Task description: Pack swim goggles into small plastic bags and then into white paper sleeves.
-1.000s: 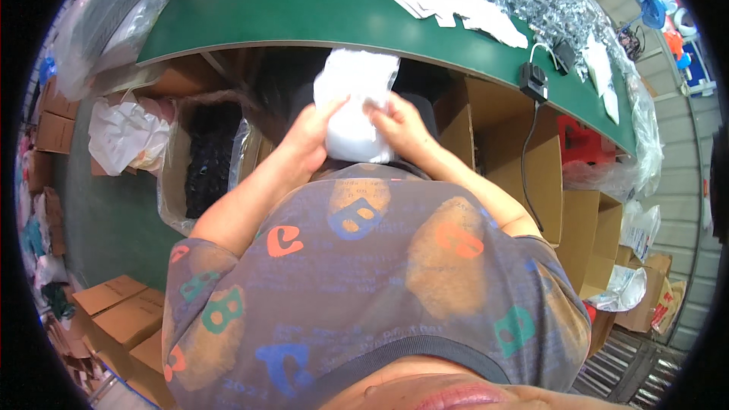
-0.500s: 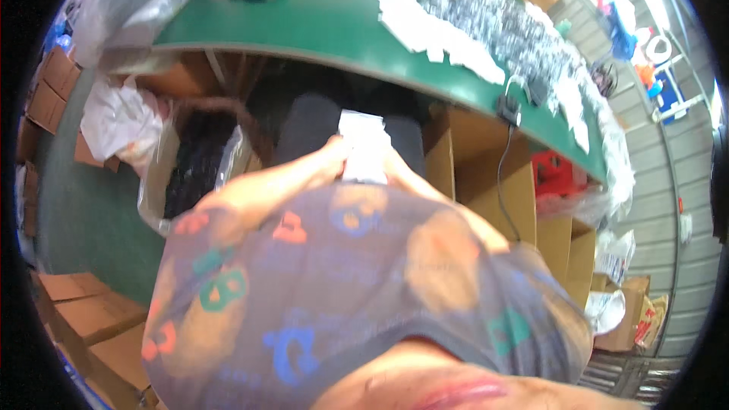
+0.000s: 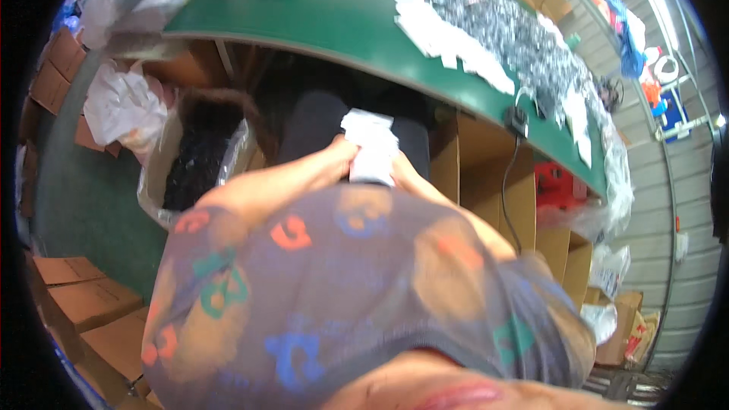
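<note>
I see my left hand (image 3: 338,161) at 9 o'clock of white packet (image 3: 370,148), fingers clamped | right hand (image 3: 399,171) at 4 o'clock, grip hidden | packet over lap, green table (image 3: 342,11) at 12 o'clock beyond.

A: How many hands?
B: Two, the left hand (image 3: 339,158) and right hand (image 3: 398,169), both gripping one white packet (image 3: 371,146).
A: Tables?
B: One green table (image 3: 334,15).
A: Boxes on the floor at left?
B: Three brown boxes (image 3: 76,300) show; the blur hides any more.
</note>
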Tool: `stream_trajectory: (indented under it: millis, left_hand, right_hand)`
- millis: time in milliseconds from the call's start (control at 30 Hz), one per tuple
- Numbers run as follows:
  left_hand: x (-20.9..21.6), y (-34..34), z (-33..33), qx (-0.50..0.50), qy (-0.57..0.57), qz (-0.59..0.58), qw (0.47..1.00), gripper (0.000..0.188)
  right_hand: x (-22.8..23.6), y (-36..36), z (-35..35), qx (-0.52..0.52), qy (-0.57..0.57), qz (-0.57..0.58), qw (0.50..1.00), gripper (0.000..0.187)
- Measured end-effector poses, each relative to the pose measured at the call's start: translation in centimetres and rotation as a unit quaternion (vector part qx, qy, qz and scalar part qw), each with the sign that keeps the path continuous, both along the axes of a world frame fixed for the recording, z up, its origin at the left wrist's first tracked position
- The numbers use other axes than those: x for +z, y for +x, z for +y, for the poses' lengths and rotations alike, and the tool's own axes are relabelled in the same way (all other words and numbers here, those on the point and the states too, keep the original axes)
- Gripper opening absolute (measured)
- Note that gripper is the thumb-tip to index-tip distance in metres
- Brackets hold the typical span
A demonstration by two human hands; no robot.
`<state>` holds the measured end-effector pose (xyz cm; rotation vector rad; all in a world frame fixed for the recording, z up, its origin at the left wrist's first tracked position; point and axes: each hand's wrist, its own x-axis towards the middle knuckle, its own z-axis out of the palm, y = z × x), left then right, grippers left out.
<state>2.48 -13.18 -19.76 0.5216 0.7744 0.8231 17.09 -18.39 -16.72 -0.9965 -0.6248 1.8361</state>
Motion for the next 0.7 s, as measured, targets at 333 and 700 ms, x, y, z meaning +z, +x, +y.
stream_trajectory:
  millis: [333, 700]
  left_hand:
    - [13.0, -6.0, 1.8, -0.076, 0.03, -0.064, 0.995, 0.055]
    - [12.2, -3.8, 0.8, -0.193, 0.181, -0.228, 0.937, 0.084]
  right_hand:
    - [12.7, -0.3, 1.8, 0.04, -0.081, -0.028, 0.996, 0.037]
    - [9.2, -0.3, 4.4, 0.186, -0.101, 0.266, 0.94, 0.031]
